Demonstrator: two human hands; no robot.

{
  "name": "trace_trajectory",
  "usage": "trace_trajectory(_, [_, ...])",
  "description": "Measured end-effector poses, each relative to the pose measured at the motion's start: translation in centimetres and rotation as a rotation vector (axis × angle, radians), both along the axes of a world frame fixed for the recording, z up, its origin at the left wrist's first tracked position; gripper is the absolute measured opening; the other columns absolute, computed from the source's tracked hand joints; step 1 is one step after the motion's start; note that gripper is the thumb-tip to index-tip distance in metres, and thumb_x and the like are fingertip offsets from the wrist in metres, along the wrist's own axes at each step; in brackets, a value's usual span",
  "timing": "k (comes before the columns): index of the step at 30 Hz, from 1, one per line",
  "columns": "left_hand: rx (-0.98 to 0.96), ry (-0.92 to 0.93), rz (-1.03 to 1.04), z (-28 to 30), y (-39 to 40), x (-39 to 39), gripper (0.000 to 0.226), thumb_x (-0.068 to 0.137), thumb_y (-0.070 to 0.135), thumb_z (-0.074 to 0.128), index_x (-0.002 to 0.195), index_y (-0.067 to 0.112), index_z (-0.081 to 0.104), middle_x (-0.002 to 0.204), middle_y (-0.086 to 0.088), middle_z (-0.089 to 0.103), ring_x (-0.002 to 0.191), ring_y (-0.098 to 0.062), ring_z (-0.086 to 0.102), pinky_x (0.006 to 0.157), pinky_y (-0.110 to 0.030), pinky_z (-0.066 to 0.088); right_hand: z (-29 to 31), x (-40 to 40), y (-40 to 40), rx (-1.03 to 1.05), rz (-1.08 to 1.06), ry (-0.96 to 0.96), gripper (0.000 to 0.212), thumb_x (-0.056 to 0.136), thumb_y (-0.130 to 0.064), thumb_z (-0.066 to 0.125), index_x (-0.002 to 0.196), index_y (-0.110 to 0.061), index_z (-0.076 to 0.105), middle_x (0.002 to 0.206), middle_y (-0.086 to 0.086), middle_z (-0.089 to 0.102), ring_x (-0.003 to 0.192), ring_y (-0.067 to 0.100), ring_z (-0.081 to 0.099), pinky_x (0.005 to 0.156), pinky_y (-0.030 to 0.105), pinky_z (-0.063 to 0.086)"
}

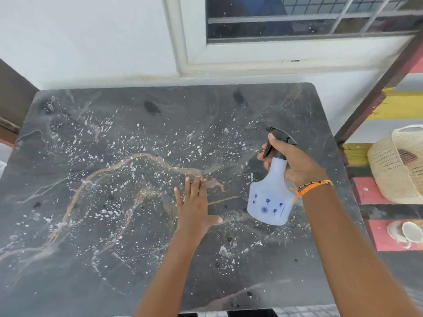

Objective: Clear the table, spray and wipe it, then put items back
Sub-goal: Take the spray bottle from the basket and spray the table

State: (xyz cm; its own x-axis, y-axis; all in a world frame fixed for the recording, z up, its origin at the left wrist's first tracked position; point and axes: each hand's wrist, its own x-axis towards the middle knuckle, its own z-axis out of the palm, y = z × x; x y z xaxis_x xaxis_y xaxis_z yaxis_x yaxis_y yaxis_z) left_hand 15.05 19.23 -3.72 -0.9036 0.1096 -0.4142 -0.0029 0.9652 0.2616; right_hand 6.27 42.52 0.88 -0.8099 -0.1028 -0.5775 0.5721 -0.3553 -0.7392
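A person's right hand (291,165) grips a pale spray bottle (271,197) near the dark table's (91,259) right edge, fingers on the trigger; its fill level cannot be told. The left hand (194,202) lies flat, fingers straight, mid-table among droplets. Spray may miss the corners or wet that hand. A woven basket (393,170) stands past the right edge, contents unclear.

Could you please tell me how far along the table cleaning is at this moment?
Clearing looks done: the table holds only droplets. Spraying is in hand: the right hand grips the spray bottle, the left hand lies flat. Wiping and returning items remain; no cloth shows.
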Motion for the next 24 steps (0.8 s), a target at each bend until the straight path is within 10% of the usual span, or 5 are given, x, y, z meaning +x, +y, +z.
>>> trace_trajectory(7, [0.058, 0.079, 0.204, 0.2, -3.2, 3.1, 0.106, 0.074, 0.057, 0.065, 0.149, 0.019, 0.001, 0.158, 0.002, -0.001, 0.144, -0.022, -0.016, 0.111, -0.048, -0.016, 0.1, 3.1, -4.7, -0.113, 0.322, 0.053, 0.03, 0.078, -0.044, 0.059, 0.079, -0.016, 0.067, 0.079, 0.0, 0.07, 0.092, 0.014, 0.068, 0.058, 0.022, 0.051])
trace_trajectory(24, [0.016, 0.034, 0.664, 0.5, -20.8, 16.7, 0.113, 0.07, 0.058, 0.067, 0.149, 0.016, -0.002, 0.158, 0.0, -0.002, 0.144, -0.026, -0.017, 0.111, -0.055, -0.012, 0.5, 10.2, -29.6, 0.192, 0.803, -0.059, 0.033, 0.087, -0.039, 0.06, 0.069, -0.013, 0.055, 0.06, 0.001, 0.056, 0.051, 0.011, 0.056, 0.046, 0.018, 0.046])
